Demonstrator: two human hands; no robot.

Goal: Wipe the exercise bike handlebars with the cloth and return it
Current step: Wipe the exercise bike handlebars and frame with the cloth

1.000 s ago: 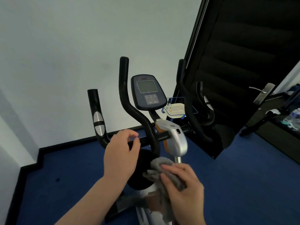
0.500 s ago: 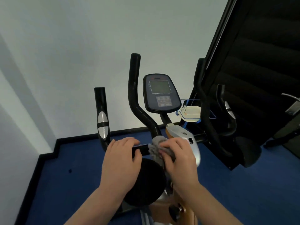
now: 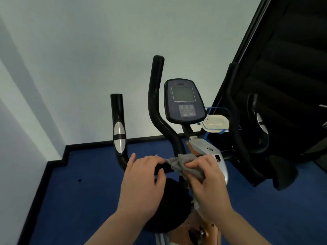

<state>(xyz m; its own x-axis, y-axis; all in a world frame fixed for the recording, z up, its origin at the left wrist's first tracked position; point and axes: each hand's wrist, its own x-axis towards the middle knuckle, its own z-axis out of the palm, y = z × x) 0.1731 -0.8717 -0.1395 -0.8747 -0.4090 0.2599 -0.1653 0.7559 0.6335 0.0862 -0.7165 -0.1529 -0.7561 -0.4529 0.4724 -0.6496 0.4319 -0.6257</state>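
Note:
The exercise bike's black handlebars (image 3: 156, 96) rise in front of me, with an outer left grip (image 3: 118, 128) carrying a silver pulse pad. My left hand (image 3: 143, 179) rests curled over the horizontal crossbar left of the centre post. My right hand (image 3: 207, 179) holds a crumpled grey cloth (image 3: 182, 161) pressed against the crossbar where it meets the inner left bar. The right-side bars (image 3: 237, 121) stand dark against the door. The console (image 3: 184, 101) sits between the bars.
A dark open door (image 3: 283, 76) stands close on the right. A clear blue-edged container (image 3: 215, 122) sits behind the console. White walls enclose the corner; blue carpet (image 3: 85, 191) covers the floor. The bike's black knob (image 3: 166, 206) lies under my hands.
My right hand lifted the cloth from below up onto the crossbar. My left hand settled onto the bar. The view has shifted so the bike sits further right.

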